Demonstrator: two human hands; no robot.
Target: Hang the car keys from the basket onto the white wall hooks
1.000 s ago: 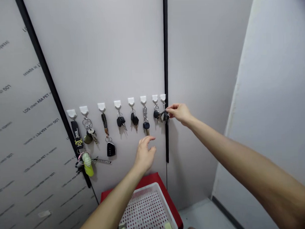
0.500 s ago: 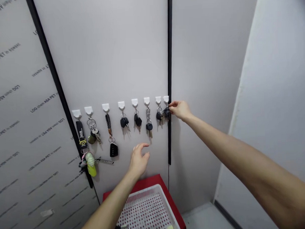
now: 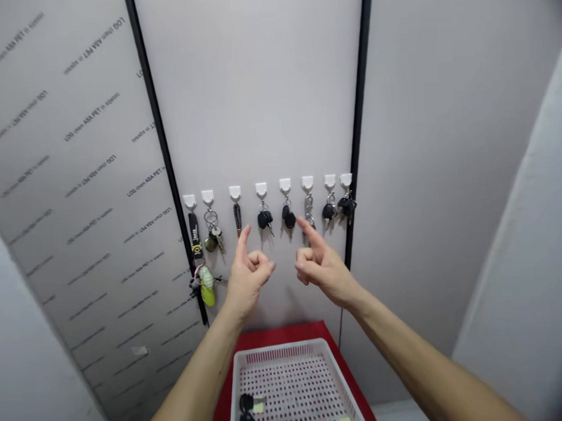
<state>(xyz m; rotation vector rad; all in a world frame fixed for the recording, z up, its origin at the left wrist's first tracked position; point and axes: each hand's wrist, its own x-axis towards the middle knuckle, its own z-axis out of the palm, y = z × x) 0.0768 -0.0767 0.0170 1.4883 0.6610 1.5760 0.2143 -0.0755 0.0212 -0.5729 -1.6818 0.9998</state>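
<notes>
My left hand (image 3: 247,276) is raised below the third hook, index finger up and other fingers curled, holding nothing. Its fingertip is just below a braided leather key fob (image 3: 237,217), whose lower end it hides. My right hand (image 3: 322,264) points up and left, empty, near a metal key ring (image 3: 309,211). Several key sets hang from a row of white adhesive hooks (image 3: 285,185). A white plastic basket (image 3: 286,351) below holds a black key set (image 3: 246,408).
The hooks are on a pale grey wall panel (image 3: 259,101) with black vertical strips at both sides. A panel printed with grey lettering (image 3: 86,180) stands at the left. The basket rests on a red stand (image 3: 278,334).
The view has swung, shifting the wall and hooks right. My right hand has left the rightmost keys and moved left. Both hands now have index fingers raised near the middle keys.
</notes>
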